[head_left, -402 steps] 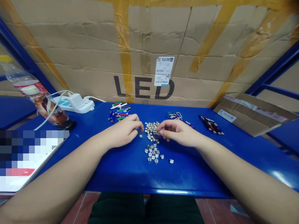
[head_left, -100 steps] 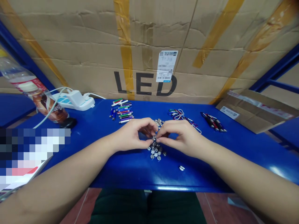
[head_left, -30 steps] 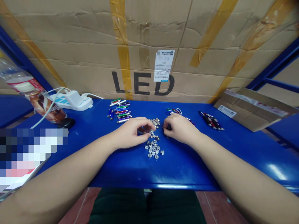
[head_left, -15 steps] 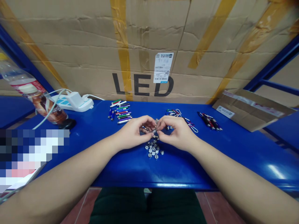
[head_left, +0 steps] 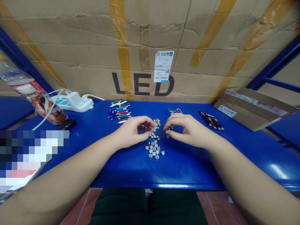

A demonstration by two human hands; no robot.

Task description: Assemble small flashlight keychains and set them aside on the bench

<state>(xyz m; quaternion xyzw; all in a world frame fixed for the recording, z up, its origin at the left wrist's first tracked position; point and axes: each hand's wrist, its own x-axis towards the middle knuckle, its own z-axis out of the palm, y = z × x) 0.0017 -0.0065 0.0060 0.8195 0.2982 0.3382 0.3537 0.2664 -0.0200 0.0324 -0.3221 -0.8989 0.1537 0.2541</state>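
Note:
My left hand [head_left: 131, 132] is curled just left of the button cells, its thumb and fingertips bent towards each other. Whatever lies in its fingers is too small and hidden to name. My right hand [head_left: 185, 129] hovers to the right of the cells, thumb and forefinger apart. A small metal piece [head_left: 167, 136] shows by its thumb tip; I cannot tell whether they touch. Silver button cells [head_left: 154, 149] lie loose on the blue tabletop [head_left: 131, 170] in front of and between the hands. Behind my left hand is a pile of coloured metal tubes [head_left: 123, 112].
Carabiner clips [head_left: 173, 111] lie partly hidden behind my right hand. Dark and red pen-like pieces [head_left: 212, 121] and a small carton [head_left: 254, 109] are at right. A power strip [head_left: 81, 104] and drink bottle [head_left: 47, 107] stand left. A large cardboard box [head_left: 93, 47] backs the table.
My hands were together over the cells with a small silver tube between their fingertips. My right hand has moved away to the right and its fingers have parted; my left hand has barely moved.

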